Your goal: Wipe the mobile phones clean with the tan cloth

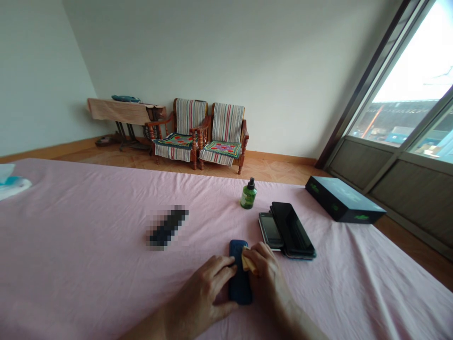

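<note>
A dark blue phone [239,283] lies flat on the pink sheet right in front of me. My left hand [207,290] grips its left edge, fingertips on the upper part and thumb near the bottom. Pinched in my right hand [267,274] is a small yellow cloth [249,262], pressed against the phone's upper right side. Part of the cloth is hidden by my fingers. Just beyond my right hand lie a smaller phone with a grey screen [271,230] and a stack of black-screened phones [292,229], side by side and touching.
A green spray bottle [248,194] stands behind the phones. To the right sits a black box [345,199]. A pixelated dark object [168,227] lies to the left, and a white-and-blue packet [12,184] at the far left. Two wooden chairs [222,132] stand beyond the sheet [88,264].
</note>
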Demonstrator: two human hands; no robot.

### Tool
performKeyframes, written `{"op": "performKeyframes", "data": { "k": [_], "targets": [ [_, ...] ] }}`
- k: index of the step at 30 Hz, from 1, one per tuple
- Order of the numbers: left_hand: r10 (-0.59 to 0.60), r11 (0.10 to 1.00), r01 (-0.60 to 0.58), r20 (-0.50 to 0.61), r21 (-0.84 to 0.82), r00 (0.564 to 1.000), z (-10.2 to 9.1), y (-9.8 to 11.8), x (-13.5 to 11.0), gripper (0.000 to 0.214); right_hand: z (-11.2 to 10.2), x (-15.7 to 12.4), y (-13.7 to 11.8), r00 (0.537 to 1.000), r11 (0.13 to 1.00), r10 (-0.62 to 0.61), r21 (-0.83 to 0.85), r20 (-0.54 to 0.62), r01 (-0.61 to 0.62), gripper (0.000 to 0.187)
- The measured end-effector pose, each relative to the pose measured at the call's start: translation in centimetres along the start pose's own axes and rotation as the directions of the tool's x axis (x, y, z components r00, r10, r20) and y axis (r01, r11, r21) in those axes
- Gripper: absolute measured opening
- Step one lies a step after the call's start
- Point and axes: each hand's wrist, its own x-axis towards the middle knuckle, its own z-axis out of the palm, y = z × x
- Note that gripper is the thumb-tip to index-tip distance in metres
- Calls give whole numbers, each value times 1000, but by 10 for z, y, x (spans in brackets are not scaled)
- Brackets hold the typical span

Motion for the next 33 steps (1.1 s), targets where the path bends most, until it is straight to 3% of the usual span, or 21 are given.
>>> {"op": "performKeyframes", "data": {
  "k": [33],
  "targets": [
    [6,1000,-6,-8,2,1000,0,0,0,58,-3,8,1,1000,997,9,-78,17,-8,26]
  ]
}}
